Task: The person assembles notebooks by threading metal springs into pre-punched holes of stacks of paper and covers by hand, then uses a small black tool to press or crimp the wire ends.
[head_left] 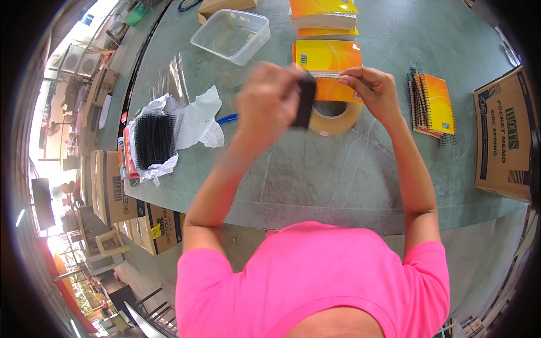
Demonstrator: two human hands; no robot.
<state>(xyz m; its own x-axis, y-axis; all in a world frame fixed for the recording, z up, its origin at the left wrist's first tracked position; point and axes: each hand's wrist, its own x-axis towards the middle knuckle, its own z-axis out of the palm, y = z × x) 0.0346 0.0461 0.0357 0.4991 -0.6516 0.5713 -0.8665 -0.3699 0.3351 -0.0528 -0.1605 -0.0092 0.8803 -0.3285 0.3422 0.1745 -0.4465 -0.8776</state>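
My left hand (264, 101) is smeared by motion over the middle of the table, its fingers curled at a dark black piece (306, 104) too blurred to name. My right hand (375, 90) pinches the right edge of a small orange-and-yellow notebook (332, 91), with thumb and finger together. White page edges show along its top. Just beyond it lies another yellow-orange notebook (329, 55). A roll of tan tape (341, 124) rests flat below the held notebook, partly covered by it.
Black binding coils (155, 141) lie in white paper at the left. A clear plastic tub (234, 34) and more notebooks (324, 8) stand at the back. Coil-bound notebooks (437, 104) and a cardboard box (504, 135) are at the right. Cartons (112, 186) stand beyond the left edge.
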